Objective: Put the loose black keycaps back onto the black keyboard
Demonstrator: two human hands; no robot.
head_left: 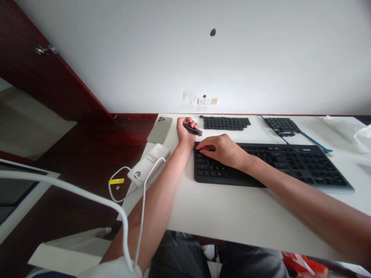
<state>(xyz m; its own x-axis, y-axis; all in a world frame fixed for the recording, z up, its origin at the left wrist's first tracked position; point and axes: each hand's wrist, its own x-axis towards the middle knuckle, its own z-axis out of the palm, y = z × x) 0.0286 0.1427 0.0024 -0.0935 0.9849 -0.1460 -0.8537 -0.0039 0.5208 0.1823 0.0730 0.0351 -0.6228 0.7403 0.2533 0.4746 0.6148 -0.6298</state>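
A long black keyboard lies across the white table, with dark open spots among the keys on its right side. Beyond its upper left corner, my left hand is closed around a slim black tool with a small tip pointing right; its exact kind is unclear. My right hand rests over the keyboard's left end, thumb and index finger pinched together at the top left keys. Whatever lies between those fingertips is hidden. Loose black keycaps sit in rows behind the keyboard, and a second group of keycaps lies farther right.
A phone and a white power bank with a white cable lie along the table's left edge. A blue strip-like thing is behind the keyboard. Clear plastic lies at the right. Wall sockets are behind.
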